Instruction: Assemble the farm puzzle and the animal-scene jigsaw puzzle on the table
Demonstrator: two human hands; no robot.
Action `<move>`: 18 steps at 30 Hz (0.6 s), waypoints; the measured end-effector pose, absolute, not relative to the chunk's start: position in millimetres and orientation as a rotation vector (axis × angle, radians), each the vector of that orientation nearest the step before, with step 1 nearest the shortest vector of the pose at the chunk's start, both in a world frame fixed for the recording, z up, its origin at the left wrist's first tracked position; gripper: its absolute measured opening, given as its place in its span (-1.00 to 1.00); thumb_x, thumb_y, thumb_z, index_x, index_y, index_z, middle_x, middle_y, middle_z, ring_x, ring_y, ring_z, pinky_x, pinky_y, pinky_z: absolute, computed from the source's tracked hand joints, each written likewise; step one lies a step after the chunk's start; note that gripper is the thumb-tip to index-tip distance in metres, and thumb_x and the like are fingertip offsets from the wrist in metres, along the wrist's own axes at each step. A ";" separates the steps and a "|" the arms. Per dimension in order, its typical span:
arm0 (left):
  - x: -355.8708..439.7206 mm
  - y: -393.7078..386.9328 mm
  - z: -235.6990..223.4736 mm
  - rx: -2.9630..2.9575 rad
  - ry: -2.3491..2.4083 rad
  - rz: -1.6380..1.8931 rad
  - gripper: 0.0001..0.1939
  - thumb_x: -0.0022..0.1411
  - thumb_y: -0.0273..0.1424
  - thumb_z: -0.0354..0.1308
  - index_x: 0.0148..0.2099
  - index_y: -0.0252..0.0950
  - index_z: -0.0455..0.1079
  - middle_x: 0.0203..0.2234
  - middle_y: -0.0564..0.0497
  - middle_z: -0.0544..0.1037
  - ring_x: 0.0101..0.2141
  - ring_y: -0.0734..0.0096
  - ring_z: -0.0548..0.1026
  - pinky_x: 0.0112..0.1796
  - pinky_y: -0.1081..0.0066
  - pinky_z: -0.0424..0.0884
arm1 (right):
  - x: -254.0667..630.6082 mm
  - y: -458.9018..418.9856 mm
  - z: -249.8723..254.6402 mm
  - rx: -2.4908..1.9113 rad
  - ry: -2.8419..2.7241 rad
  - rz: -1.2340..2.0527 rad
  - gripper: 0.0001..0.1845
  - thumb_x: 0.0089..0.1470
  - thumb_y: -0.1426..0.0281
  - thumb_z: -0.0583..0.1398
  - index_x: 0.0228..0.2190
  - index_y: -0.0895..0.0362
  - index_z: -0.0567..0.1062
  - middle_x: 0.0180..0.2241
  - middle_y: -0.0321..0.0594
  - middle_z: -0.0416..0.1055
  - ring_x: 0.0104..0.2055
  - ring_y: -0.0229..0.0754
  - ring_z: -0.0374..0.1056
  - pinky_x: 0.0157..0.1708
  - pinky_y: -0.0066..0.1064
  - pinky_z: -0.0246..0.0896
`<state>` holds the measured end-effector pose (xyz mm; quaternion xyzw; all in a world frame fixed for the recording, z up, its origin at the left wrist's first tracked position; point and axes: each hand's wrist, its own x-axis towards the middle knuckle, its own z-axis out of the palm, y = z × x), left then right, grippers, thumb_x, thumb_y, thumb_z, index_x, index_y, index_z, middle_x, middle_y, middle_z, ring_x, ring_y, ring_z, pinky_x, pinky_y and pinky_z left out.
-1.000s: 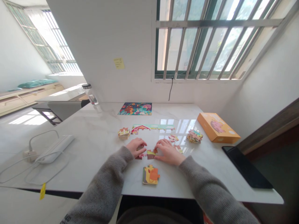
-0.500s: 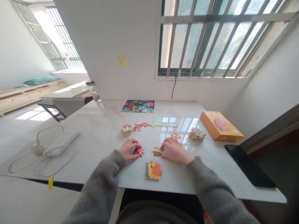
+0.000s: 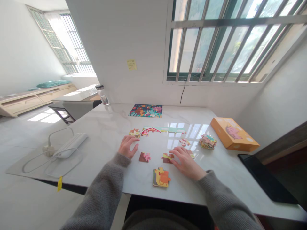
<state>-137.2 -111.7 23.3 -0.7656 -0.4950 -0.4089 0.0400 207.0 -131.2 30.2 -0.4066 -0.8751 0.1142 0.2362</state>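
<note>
My left hand (image 3: 128, 147) is at the left stack of puzzle pieces (image 3: 134, 133), its thumb apart from the fingers and its fingertips at the stack's near edge. Below it, a brown and pink puzzle piece (image 3: 143, 157) lies loose on the table. My right hand (image 3: 184, 159) rests with fingers apart at the right edge of a brown and yellow-green puzzle piece (image 3: 166, 158). Another piece (image 3: 191, 153) lies partly hidden behind that hand. Nearest me is a stack of yellow and orange pieces (image 3: 161, 177).
A joined puzzle strip (image 3: 165, 129) with a red barn lies ahead, behind loose pink pieces (image 3: 184, 142). To the right are another stack (image 3: 207, 141), an orange box (image 3: 233, 133) and a black tablet-like slab (image 3: 266, 179). A picture sheet (image 3: 146, 110), bottle (image 3: 103, 95) and power strip (image 3: 72, 145) also stand about.
My left hand has let go of the brown and pink piece and moved up to the left stack. The right hand's fingers have loosened at the brown and yellow-green piece. The view has shifted slightly.
</note>
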 end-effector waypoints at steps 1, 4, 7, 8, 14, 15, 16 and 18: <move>-142.6 -105.9 24.3 -2.289 -1.524 -1.256 -0.82 0.25 -0.42 0.11 -0.10 -0.21 0.44 -0.13 -0.08 0.49 -0.04 0.15 0.40 0.06 0.11 0.36 | 207.0 -131.4 30.3 -1.112 -2.399 0.318 -0.70 0.23 0.37 0.16 0.01 0.01 0.45 -0.05 -0.09 0.42 0.04 0.03 0.29 0.08 -0.04 0.22; -162.4 -84.5 22.1 -2.219 -1.540 -1.223 -0.77 0.24 -0.42 0.10 -0.05 -0.24 0.43 -0.05 -0.12 0.46 0.00 0.12 0.38 0.09 0.07 0.33 | 207.0 -131.8 30.2 -1.108 -2.399 0.331 -0.70 0.24 0.38 0.15 0.01 0.00 0.45 -0.07 -0.10 0.43 0.02 0.01 0.30 0.06 -0.05 0.23; -180.7 -64.1 14.1 -2.203 -1.612 -1.171 -0.73 0.20 -0.38 0.12 -0.03 -0.24 0.43 -0.01 -0.13 0.45 0.03 0.08 0.38 0.13 0.03 0.30 | 206.7 -131.7 29.8 -1.107 -2.398 0.339 -0.70 0.25 0.38 0.14 0.01 0.00 0.45 -0.07 -0.10 0.43 0.02 0.02 0.30 0.06 -0.05 0.24; -185.1 -59.0 11.1 -2.212 -1.637 -1.157 -0.73 0.20 -0.37 0.12 -0.04 -0.23 0.43 -0.01 -0.13 0.46 0.03 0.08 0.38 0.13 0.03 0.30 | 206.7 -131.5 29.7 -1.105 -2.395 0.344 -0.70 0.25 0.38 0.14 0.01 0.00 0.44 -0.07 -0.09 0.42 0.02 0.01 0.30 0.06 -0.04 0.23; -192.8 -49.4 2.1 -2.280 -1.658 -1.154 -0.81 0.23 -0.36 0.13 -0.10 -0.22 0.46 -0.09 -0.06 0.56 -0.01 0.16 0.43 0.09 0.09 0.32 | 206.2 -131.3 30.4 -1.092 -2.383 0.356 -0.70 0.27 0.37 0.12 0.03 0.01 0.42 -0.06 -0.09 0.42 0.03 0.00 0.30 0.10 -0.03 0.22; -192.4 -49.6 2.2 -2.273 -1.657 -1.166 -0.82 0.23 -0.35 0.13 -0.12 -0.22 0.46 -0.10 -0.05 0.57 -0.02 0.17 0.44 0.09 0.09 0.33 | 205.8 -131.6 30.5 -1.093 -2.382 0.350 -0.70 0.28 0.36 0.11 0.03 0.01 0.42 -0.06 -0.10 0.42 0.03 0.00 0.31 0.10 -0.04 0.22; -192.1 -49.8 2.6 -2.266 -1.658 -1.177 -0.84 0.23 -0.35 0.14 -0.15 -0.22 0.47 -0.11 -0.05 0.58 -0.03 0.17 0.44 0.08 0.09 0.33 | 205.4 -132.0 30.5 -1.095 -2.380 0.342 -0.70 0.29 0.35 0.10 0.03 0.01 0.42 -0.06 -0.10 0.42 0.03 -0.01 0.31 0.10 -0.04 0.22; -191.7 -49.9 3.6 -2.260 -1.660 -1.194 -0.86 0.22 -0.33 0.16 -0.18 -0.22 0.47 -0.14 -0.05 0.58 -0.05 0.16 0.45 0.07 0.08 0.34 | 205.0 -132.1 30.4 -1.104 -2.365 0.327 -0.70 0.30 0.34 0.09 0.04 0.00 0.42 -0.06 -0.09 0.43 0.03 0.00 0.32 0.09 -0.06 0.24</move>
